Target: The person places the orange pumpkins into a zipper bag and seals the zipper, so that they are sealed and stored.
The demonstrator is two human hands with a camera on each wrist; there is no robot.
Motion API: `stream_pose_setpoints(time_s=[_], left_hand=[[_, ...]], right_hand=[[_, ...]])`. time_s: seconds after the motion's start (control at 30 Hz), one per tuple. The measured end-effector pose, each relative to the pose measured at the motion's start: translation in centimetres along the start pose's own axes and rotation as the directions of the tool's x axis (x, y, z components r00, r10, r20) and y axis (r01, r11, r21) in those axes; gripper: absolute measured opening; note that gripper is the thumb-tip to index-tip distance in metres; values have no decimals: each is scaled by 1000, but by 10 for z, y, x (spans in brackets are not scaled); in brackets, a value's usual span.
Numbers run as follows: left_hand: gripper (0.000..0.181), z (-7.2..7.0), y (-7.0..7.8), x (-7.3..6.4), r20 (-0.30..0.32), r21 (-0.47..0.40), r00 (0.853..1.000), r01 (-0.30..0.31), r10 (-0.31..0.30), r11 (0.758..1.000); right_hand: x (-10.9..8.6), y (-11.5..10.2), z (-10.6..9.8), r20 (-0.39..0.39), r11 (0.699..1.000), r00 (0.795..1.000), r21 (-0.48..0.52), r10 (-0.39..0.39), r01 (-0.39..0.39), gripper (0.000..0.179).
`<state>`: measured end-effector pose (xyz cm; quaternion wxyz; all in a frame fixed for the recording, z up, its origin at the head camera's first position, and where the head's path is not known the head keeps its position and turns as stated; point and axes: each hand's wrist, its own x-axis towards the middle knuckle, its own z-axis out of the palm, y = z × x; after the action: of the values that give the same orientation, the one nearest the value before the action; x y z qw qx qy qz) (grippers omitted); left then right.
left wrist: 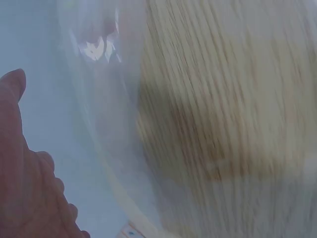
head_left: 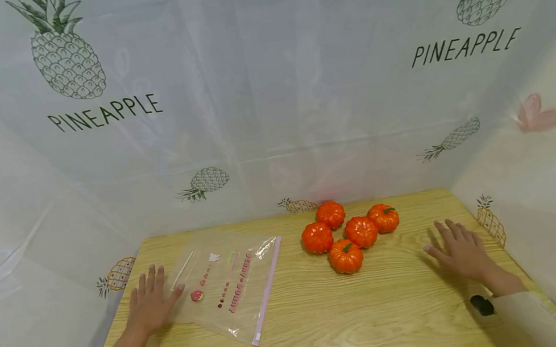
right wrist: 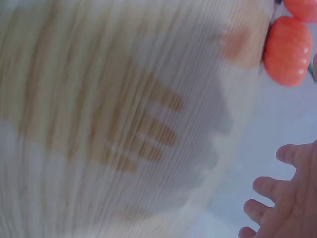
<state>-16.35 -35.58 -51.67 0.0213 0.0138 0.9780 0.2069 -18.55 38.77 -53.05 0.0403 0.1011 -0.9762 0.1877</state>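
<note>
Pumpkins [head_left: 361,232] gleam, ribbed; clear bag [head_left: 225,288], seemingly plastic; left hand [head_left: 149,302], right hand [head_left: 463,252] splayed, empty.

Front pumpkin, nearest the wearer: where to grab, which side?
Take the front pumpkin by its round, ribbed sides, below the green stem, likely best from the near side: one pumpkin sits behind left, another pumpkin behind right, while tabletop lies open in front. The stem looks too short to hold.

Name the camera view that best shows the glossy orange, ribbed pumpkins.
The head view: it shows all five glossy orange, ribbed pumpkins uncropped, clustered on the pale wood-grain table. The right wrist view catches only two in its upper right corner, one cut off; the left wrist view shows none.
</note>
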Motion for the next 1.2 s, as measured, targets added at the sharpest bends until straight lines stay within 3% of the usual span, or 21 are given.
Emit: stream_pose_setpoints(time_s=[0.3, 0.53, 0.87, 1.2], left_hand=[[89, 18, 28, -1, -70, 21, 990, -119, 120, 993], [86, 28, 58, -4, -58, 41, 985, -159, 161, 986], [81, 43, 94, -10, -69, 105, 969, -230, 238, 968], [83, 58, 124, -24, -65, 72, 953, -293, 297, 954]], right_hand=[[2, -26, 11, -56, 998, 996, -16, -66, 65, 81], [3, -43, 24, -135, 986, 977, -34, -164, 161, 80], [2, -82, 23, -46, 989, 988, -28, -149, 148, 81], [2, -109, 32, -79, 980, 977, -30, -200, 198, 80]])
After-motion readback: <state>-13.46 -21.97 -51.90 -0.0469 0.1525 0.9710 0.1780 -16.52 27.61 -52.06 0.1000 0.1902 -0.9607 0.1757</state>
